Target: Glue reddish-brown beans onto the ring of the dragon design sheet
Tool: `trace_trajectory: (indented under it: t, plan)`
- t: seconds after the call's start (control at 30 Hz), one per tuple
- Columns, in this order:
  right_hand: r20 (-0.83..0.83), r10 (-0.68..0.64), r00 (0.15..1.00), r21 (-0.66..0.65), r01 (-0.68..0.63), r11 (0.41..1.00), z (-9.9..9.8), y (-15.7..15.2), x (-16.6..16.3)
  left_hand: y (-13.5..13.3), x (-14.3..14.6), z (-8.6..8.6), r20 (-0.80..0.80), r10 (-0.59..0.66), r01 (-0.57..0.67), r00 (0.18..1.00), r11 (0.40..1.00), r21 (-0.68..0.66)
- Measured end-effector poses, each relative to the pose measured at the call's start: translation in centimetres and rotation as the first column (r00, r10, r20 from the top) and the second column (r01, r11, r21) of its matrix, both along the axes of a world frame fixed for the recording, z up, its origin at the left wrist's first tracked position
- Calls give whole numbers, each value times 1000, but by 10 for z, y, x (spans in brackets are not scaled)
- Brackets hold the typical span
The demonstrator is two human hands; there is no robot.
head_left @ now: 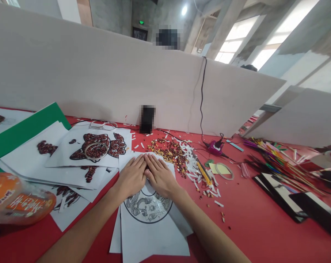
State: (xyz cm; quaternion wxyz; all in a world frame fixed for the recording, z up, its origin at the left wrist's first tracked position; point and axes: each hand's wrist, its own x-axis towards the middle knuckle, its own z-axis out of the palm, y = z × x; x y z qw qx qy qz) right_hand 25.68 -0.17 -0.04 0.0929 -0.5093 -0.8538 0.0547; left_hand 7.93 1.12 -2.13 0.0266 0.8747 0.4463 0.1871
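Note:
My left hand point(132, 176) and my right hand point(161, 174) lie flat side by side, fingers stretched out and thumbs meeting, on the upper part of a white sheet point(154, 243). Neither hand holds anything. Below them shows a round printed dragon drawing point(139, 207), its top partly covered by my hands. Another sheet lies underneath, its edges sticking out. Just beyond my right hand, loose red and yellow beans point(171, 150) and white paper scraps point(191, 160) are scattered. A yellow utility knife point(204, 173) rests among the scraps.
At left are stacked sheets with bean-covered pictures point(117, 147), a tape ring point(96, 150), a green board point(25, 133) and an orange-labelled jar point(31, 204). A purple power socket point(215, 147), another tape roll point(224, 171) and coloured sticks point(283, 160) lie right. A white partition point(99, 76) stands behind.

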Motion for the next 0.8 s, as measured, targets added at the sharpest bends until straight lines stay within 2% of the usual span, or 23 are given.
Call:
trace_trajectory:
  t: [0.8]
  plan:
    - [-4,-15,1000,-27,15,1000,5,-1,-1,2,-2,7,-100,2,-7,995,999,-50]
